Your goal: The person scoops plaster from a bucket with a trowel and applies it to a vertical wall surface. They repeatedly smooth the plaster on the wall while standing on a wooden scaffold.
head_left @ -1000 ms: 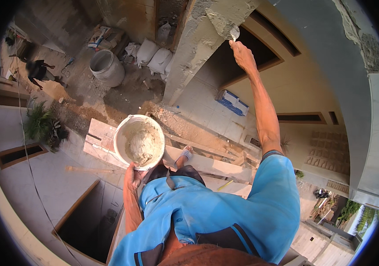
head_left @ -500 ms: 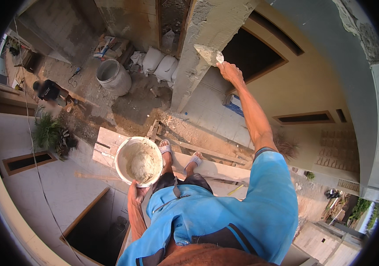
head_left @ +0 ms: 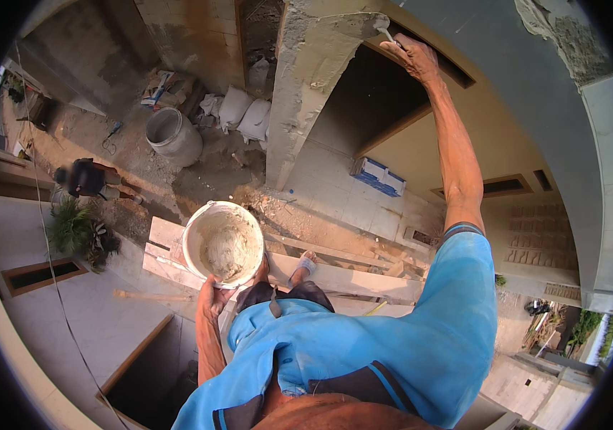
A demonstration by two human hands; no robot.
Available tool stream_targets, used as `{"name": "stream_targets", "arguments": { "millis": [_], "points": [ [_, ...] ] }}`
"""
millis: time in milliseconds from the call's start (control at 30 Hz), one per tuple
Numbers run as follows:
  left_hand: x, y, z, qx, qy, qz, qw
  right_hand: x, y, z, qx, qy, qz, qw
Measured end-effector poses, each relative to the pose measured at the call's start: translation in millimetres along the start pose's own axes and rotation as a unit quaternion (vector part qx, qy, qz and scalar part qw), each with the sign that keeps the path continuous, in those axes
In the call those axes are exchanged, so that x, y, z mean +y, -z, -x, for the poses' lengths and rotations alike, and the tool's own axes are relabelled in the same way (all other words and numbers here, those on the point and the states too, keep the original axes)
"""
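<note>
High on the right, my right hand (head_left: 415, 60) is closed round the handle of a trowel (head_left: 356, 25). The trowel's blade lies against the wet grey plaster of a column (head_left: 305, 79), near its upper part. My left hand (head_left: 213, 297) grips the near rim of a pale bucket (head_left: 190, 247) at my waist; some of its fingers are hidden under the bucket. Wet mortar (head_left: 229, 251) coats the inside of the bucket and covers its bottom.
My feet stand on a wooden plank (head_left: 356, 279) above the ground. Below are a large drum (head_left: 174, 136), white sacks (head_left: 243, 113) and a blue-white box (head_left: 378, 176). A co-worker (head_left: 88, 178) bends over at the left. A thin cable (head_left: 54, 276) hangs down the left side.
My right hand has carried the trowel up and to the right along the column, and its blade now lies flatter on the plaster. The bucket has shifted slightly up in view.
</note>
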State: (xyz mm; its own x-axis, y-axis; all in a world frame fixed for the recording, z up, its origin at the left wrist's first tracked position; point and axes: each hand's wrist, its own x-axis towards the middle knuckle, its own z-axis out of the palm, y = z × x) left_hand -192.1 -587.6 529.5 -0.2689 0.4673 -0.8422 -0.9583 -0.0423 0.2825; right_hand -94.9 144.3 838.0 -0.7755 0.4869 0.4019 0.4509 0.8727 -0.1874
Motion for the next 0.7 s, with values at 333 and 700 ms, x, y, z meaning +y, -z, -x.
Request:
{"name": "stream_targets", "arguments": {
  "millis": [333, 700],
  "points": [
    [-9.6, 0.2, 13.6, 0.044, -0.01, 0.01, 0.999, 86.4, -62.4, -38.8, 0.158, 0.165, -0.009, 0.973],
    [-13.3, -7.7, 4.9, 0.007, 0.008, 0.031, 0.999, -14.5, 13.0, 57.5, -0.136, -0.246, -0.141, 0.949]
  ]
}}
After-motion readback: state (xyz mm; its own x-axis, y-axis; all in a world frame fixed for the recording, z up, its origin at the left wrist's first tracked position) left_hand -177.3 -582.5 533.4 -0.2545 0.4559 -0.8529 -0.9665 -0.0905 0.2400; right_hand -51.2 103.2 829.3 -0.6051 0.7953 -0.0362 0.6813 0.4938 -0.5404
